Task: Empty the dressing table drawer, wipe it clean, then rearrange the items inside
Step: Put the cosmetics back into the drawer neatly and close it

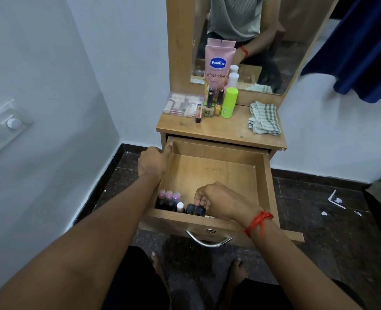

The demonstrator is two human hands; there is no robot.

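One wooden table (221, 130) stands in a white-walled corner, with a mirror (241, 41) fixed above it. Its drawer (218, 173) is pulled far out toward the person, over the dark floor. It is light-brown board, most of its bottom bare, with a curved metal handle (207, 240) on the front. Left hand (155, 161) grips the drawer's left wall near the back, fingers curled over the outside, thumb along the rim. Right hand (221, 198) is down inside the drawer at the front, fingers bent, pinching a thin item (206, 201); what it is cannot be told. A red thread (258, 221) is tied round that wrist. The right hand and forearm hide the drawer's front right corner, and the left forearm crosses its front left corner. On the tabletop, a checked cloth (264, 118) lies crumpled at the right. A pink tube (218, 68) stands against the mirror at the back. A clear box (180, 106) of small items sits at the left, and a green bottle (228, 102) stands upright near the middle. Just beside it stand nail polishes (208, 108). In the drawer, a row of small bottles stands along the front wall. Three pink caps (169, 195) are at the left, then a white cap (180, 206). Two dark caps (195, 209) are just beside the right fingers. Paper scraps (336, 199) lie on the floor at the right.
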